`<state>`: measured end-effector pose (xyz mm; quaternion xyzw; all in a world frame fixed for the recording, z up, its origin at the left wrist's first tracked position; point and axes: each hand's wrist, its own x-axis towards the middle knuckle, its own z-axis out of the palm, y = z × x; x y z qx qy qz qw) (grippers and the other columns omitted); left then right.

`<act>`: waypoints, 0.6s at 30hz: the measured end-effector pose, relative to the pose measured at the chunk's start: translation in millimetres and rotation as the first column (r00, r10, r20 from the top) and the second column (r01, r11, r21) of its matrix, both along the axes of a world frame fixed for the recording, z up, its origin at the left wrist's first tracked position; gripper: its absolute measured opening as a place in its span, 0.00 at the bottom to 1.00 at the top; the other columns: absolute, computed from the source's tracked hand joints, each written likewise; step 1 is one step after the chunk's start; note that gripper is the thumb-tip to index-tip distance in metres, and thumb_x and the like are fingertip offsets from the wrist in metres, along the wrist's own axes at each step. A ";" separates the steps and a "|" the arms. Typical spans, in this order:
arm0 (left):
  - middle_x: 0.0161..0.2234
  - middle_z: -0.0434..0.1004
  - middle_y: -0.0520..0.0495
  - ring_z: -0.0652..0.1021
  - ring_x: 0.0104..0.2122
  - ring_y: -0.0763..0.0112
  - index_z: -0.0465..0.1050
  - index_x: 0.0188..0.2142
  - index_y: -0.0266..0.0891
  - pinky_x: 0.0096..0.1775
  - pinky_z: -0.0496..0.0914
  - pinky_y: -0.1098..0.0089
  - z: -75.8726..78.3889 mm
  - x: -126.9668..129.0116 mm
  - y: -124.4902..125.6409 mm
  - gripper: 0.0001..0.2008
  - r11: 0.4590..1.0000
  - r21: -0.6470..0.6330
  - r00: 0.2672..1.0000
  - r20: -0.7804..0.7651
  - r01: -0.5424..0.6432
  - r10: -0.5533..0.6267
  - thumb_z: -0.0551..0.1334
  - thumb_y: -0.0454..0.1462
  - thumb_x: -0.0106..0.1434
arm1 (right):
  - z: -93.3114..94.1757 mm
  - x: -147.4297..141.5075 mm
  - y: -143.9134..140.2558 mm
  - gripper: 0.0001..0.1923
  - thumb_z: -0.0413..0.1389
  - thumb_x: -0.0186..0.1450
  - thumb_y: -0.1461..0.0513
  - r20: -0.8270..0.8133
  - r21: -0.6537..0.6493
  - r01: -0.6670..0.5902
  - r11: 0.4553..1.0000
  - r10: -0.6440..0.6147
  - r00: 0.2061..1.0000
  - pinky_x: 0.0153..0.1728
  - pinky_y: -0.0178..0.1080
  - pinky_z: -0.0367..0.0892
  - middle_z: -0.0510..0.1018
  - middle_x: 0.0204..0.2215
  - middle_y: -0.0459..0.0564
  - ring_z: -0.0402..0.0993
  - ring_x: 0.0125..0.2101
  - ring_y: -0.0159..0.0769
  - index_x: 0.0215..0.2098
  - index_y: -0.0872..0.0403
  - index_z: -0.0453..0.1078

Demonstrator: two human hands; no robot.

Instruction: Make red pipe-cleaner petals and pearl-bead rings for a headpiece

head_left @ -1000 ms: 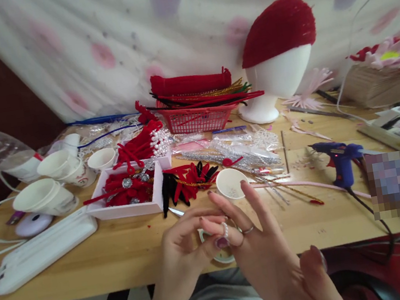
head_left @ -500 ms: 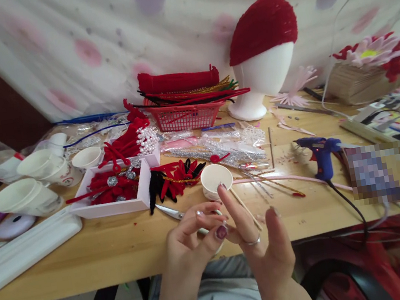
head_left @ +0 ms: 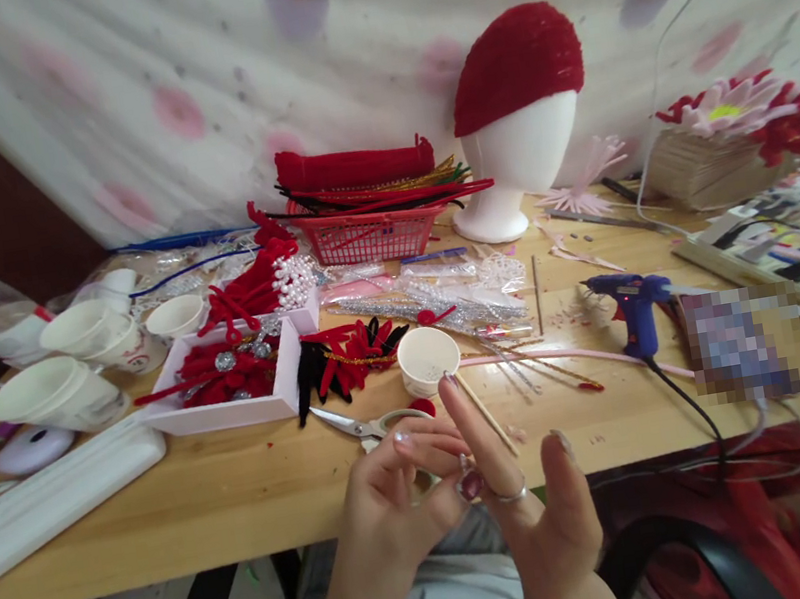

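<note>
My left hand (head_left: 395, 508) is closed in a pinch, its thumb and fingertips against the fingers of my right hand; whatever may be between them is hidden. My right hand (head_left: 536, 511) is open, index finger stretched up and thumb spread apart, with a ring on one finger. Just beyond the fingertips stands a white paper cup (head_left: 419, 362), and a thin wooden stick (head_left: 493, 416) leans beside it. Scissors (head_left: 340, 422) lie on the table, partly covered by my left hand. A small red round piece (head_left: 423, 405) sits near their handles.
A white box (head_left: 228, 415) holds red pieces and silver balls. Behind it is a red basket (head_left: 366, 234) of pipe cleaners. A white foam head (head_left: 521, 154) wears a red cap. At right lies a blue glue gun (head_left: 636, 308) with its cord; paper cups (head_left: 55, 395) stand left.
My left fingers have shifted slightly right and down against my right hand. More of the scissors and the red round piece now shows. The view has shifted a little.
</note>
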<state>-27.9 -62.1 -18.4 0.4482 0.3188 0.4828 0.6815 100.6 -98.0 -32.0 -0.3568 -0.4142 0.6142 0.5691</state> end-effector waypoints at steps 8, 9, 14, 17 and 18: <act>0.39 0.76 0.47 0.77 0.43 0.62 0.84 0.36 0.47 0.44 0.74 0.68 0.9 -5.1 -3.2 0.12 0.995 0.090 0.999 -0.007 -0.039 0.040 0.77 0.43 0.51 | 12.7 -7.2 -6.5 0.40 0.52 0.64 0.36 -0.213 0.118 0.021 0.993 0.005 0.977 0.50 0.57 0.69 0.61 0.69 0.45 0.72 0.58 0.51 0.69 0.24 0.41; 0.38 0.76 0.47 0.77 0.42 0.63 0.84 0.35 0.47 0.42 0.74 0.69 0.9 -5.1 -3.9 0.11 0.993 0.107 0.998 -0.031 -0.050 0.054 0.76 0.43 0.52 | 15.4 -6.9 -8.3 0.41 0.51 0.63 0.34 -0.264 0.147 0.005 0.989 0.034 0.964 0.51 0.57 0.68 0.60 0.69 0.46 0.73 0.57 0.52 0.69 0.25 0.42; 0.35 0.75 0.48 0.76 0.37 0.65 0.84 0.36 0.48 0.38 0.73 0.69 4.5 -7.3 -4.8 0.09 0.944 0.310 0.966 -0.187 -0.112 0.176 0.75 0.42 0.54 | 25.8 -1.4 -9.8 0.45 0.48 0.59 0.30 -0.367 0.050 -0.058 0.997 0.072 0.928 0.46 0.55 0.70 0.60 0.69 0.51 0.78 0.50 0.52 0.69 0.31 0.49; 0.35 0.75 0.48 0.77 0.37 0.64 0.83 0.40 0.49 0.40 0.73 0.65 8.6 -11.2 -3.2 0.13 0.875 0.477 0.935 -0.269 -0.080 0.232 0.75 0.45 0.54 | 29.3 2.3 -7.7 0.46 0.50 0.57 0.29 -0.428 -0.031 -0.106 0.994 0.082 0.900 0.39 0.50 0.72 0.61 0.69 0.53 0.81 0.44 0.51 0.69 0.31 0.52; 0.34 0.74 0.48 0.77 0.36 0.64 0.83 0.39 0.49 0.40 0.73 0.64 10.0 -12.2 -2.6 0.12 0.851 0.520 0.923 -0.289 -0.070 0.253 0.74 0.46 0.55 | 30.2 3.0 -7.0 0.45 0.50 0.57 0.29 -0.455 -0.037 -0.128 0.991 0.097 0.885 0.38 0.49 0.72 0.61 0.68 0.53 0.81 0.42 0.50 0.68 0.31 0.53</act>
